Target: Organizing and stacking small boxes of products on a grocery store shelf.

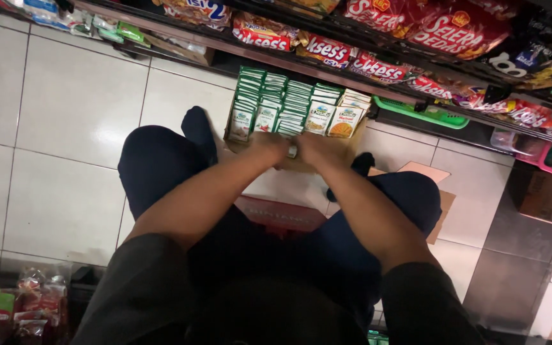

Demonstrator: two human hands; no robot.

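Nearest, both knees are bent over the tiled floor. The left hand and right hand are clasped on the near edge of the cardboard box; farther, upright sachets could be toppled if it were tilted.

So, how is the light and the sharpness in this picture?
Head view: dim overall, the floor tiles lit brightest; both hands look slightly motion-blurred at the cardboard box of sachets; the bottom corners fall into dark shadow; the shelf edge runs slanted.
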